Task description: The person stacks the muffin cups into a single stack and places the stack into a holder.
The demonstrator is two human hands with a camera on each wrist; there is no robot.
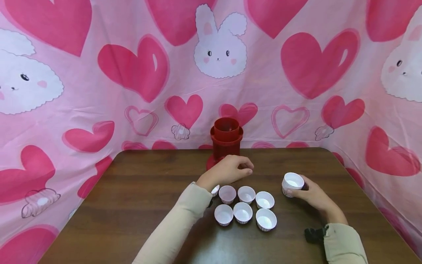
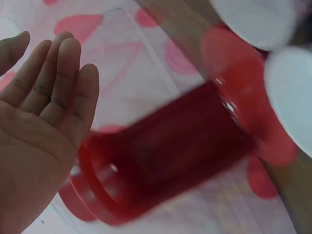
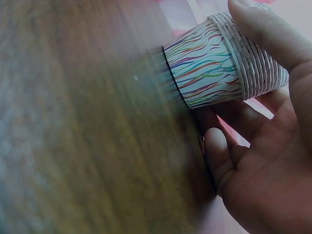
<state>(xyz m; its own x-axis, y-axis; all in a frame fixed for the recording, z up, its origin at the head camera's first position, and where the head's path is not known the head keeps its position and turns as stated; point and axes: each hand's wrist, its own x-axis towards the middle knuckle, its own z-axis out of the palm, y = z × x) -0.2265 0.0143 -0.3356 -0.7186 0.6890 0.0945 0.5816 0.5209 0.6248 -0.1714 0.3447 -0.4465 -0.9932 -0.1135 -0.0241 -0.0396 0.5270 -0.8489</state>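
Stack of paper cups (image 1: 292,181) sits lower right in the head frame, pinched between thumb and fingers of your right hand (image 1: 314,195), presumably so it stays nested, while your left hand (image 1: 227,170), fingers loose and empty, hovers mid-frame near the red cylinder (image 1: 226,142).
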